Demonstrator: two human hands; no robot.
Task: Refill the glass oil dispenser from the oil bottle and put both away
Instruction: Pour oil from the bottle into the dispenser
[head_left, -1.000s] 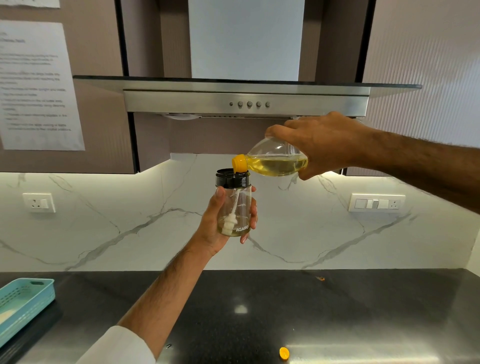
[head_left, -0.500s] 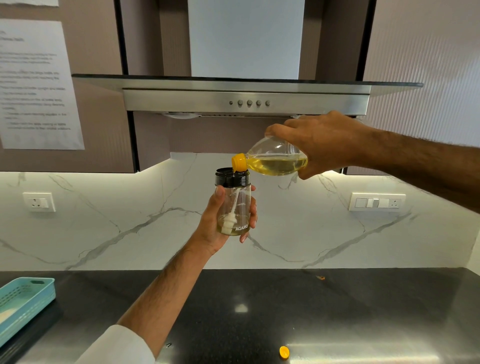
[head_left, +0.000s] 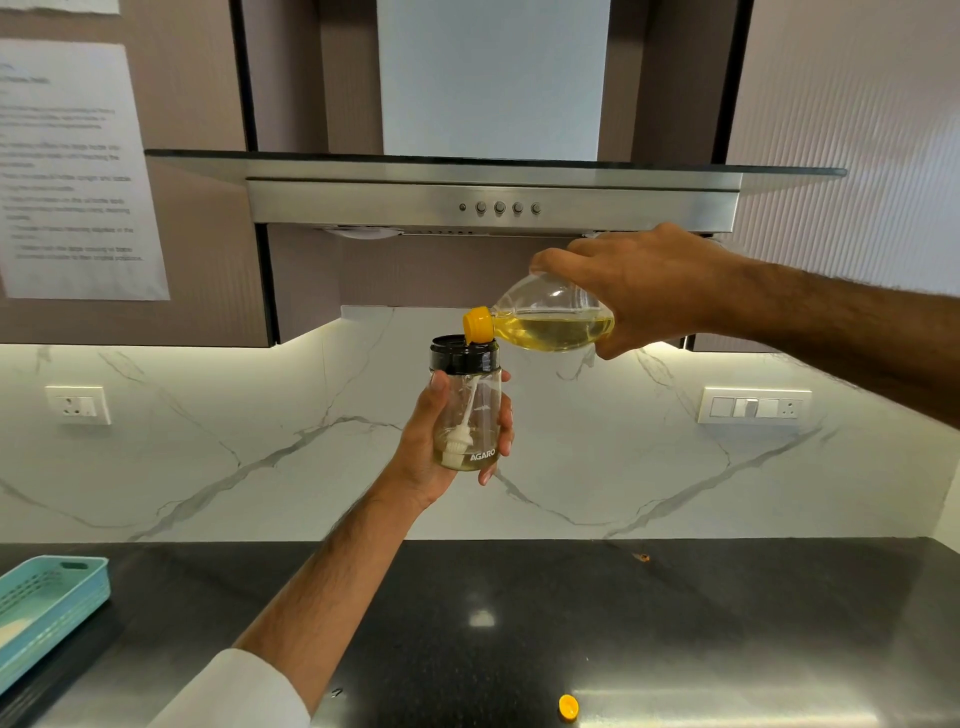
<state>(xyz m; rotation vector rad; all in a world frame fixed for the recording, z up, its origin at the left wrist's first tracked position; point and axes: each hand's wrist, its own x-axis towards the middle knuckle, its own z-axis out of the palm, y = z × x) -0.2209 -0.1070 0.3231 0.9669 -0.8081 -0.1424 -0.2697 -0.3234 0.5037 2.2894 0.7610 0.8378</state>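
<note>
Nearest, on the dark countertop at the bottom edge, lies a small yellow cap, well apart from both hands; it is probably the oil bottle's own top, set down loose so the pouring hand stays free. At the near left a light blue basket sits on the counter, out of the way of the work.

Further in, raised above the counter, the left hand holds the glass oil dispenser upright, thumb on its left side and fingers curled round the right, wrapped low on the glass so the black collar and its opening stay uncovered. A white brush-like fitting hangs inside, and only a shallow layer of oil shows at the bottom, so the filling looks barely begun.

Just above and to the right, the right hand grips the oil bottle from above, fingers curled round its body, tipped nearly level with its yellow spout resting at the dispenser's collar. Holding the spout against the rim seems meant to keep oil from running down the glass. Whether oil is flowing cannot be told.

Farthest are the marble backsplash and the steel hood overhead
</note>
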